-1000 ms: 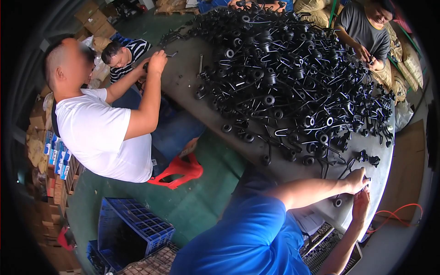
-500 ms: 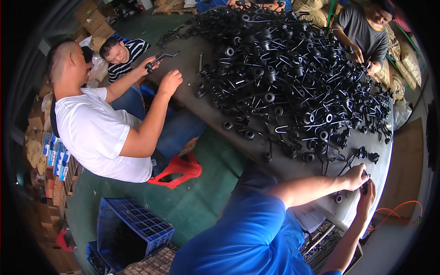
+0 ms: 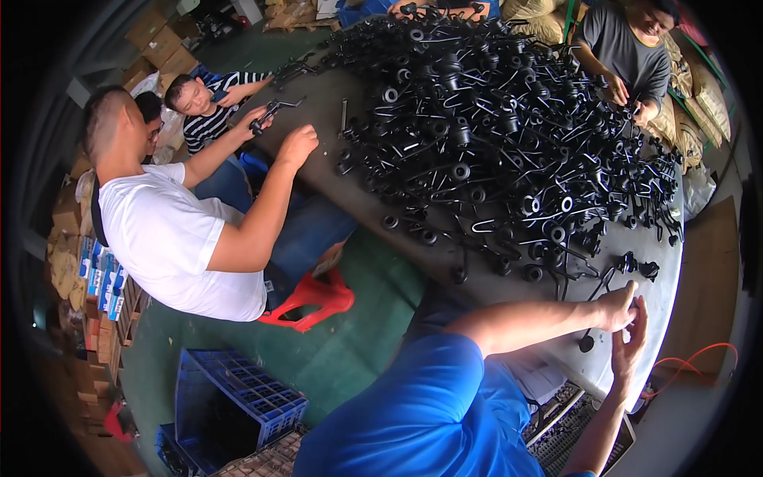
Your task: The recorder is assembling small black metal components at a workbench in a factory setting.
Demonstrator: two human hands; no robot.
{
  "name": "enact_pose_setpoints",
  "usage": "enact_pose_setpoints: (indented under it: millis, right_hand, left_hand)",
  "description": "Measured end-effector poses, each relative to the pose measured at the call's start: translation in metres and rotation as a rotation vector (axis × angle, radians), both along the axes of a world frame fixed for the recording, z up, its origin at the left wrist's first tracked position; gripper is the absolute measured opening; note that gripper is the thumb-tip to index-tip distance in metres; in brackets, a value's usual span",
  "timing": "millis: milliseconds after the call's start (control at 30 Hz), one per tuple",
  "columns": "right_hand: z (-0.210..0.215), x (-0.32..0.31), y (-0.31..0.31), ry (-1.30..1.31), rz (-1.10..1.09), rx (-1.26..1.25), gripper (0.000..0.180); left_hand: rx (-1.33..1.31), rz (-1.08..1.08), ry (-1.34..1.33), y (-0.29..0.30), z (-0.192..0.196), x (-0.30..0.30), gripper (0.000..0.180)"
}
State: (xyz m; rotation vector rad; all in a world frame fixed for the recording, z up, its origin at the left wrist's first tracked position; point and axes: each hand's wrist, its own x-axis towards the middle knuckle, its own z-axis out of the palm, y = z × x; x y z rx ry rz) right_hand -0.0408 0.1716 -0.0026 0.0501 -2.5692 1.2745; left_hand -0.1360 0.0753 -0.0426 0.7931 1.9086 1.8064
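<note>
Both my hands meet over the table's near right edge. My left hand [image 3: 615,307] is closed, its fingertips against those of my right hand [image 3: 630,347]. The right fingers are bent up toward the left ones, with the thumb lower down. What lies between them is too small and hidden to make out. Just below my left wrist rests a black rod end with a round bushing [image 3: 586,343]. Beyond my hands lie black ribbed rubber-like pieces [image 3: 638,266]. A large heap of black metal links with round bushings [image 3: 485,151] covers the grey table [image 3: 334,163].
At left, a person in white [image 3: 171,211] sits on a red stool [image 3: 318,298], holding a black link [image 3: 273,115]. Someone in stripes [image 3: 208,103] is behind; a person in grey [image 3: 624,56] works across. Blue crates [image 3: 238,397] stand on the floor. An orange hose [image 3: 695,350] curves at right.
My hands have shifted slightly, and the dark piece that showed between them is hidden now. The striped-shirt person's head has moved left, and a raised hand shows. The white-shirt person's link has lowered slightly.
</note>
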Motion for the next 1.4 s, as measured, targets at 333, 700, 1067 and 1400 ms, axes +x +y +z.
enact_pose_setpoints:
  millis: [333, 700, 1067, 1400]
  right_hand:
    - [0.01, -0.003, 0.004, -0.162, 0.037, -0.458, 0.041]
    - [0.017, -0.018, -0.02, -0.132, 0.038, -0.217, 0.045]
    - [0.011, -0.02, -0.021, -0.03, 0.035, -0.211, 0.035]
    - [0.042, -0.037, -0.021, 0.017, 0.008, 0.084, 0.036]
  left_hand:
    - [-0.045, -0.123, 0.062, -0.045, 0.027, -0.013, 0.032]
    - [-0.016, 0.024, -0.002, -0.045, 0.026, -0.009, 0.032]
    - [-0.028, 0.113, 0.284, -0.059, 0.045, -0.009, 0.014]
    - [-0.189, 0.102, 0.288, -0.068, 0.06, -0.033, 0.01]
